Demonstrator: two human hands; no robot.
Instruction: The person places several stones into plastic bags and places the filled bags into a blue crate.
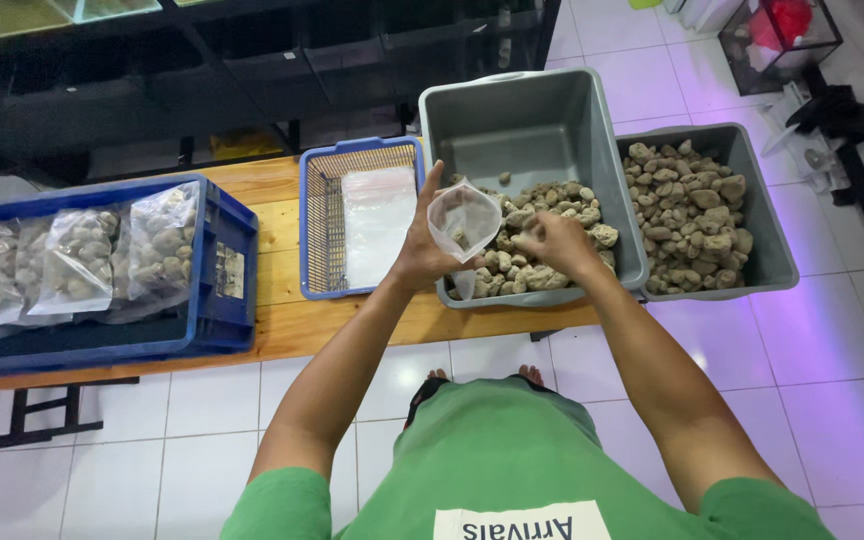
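Observation:
My left hand (420,243) holds a small clear plastic bag (463,220) open over a grey tub (532,125) of pale, rough stones (552,215). My right hand (555,243) is closed around stones beside the bag's mouth, just above the heap. A few stones lie inside the bag. The back half of the tub shows bare grey floor.
A second grey tub (762,200), full of the same stones, stands to the right. A blue mesh basket (320,215) with flat clear bags sits to the left on the wooden bench (282,330). Farther left, a blue crate (222,300) holds several filled bags. Black shelving runs behind.

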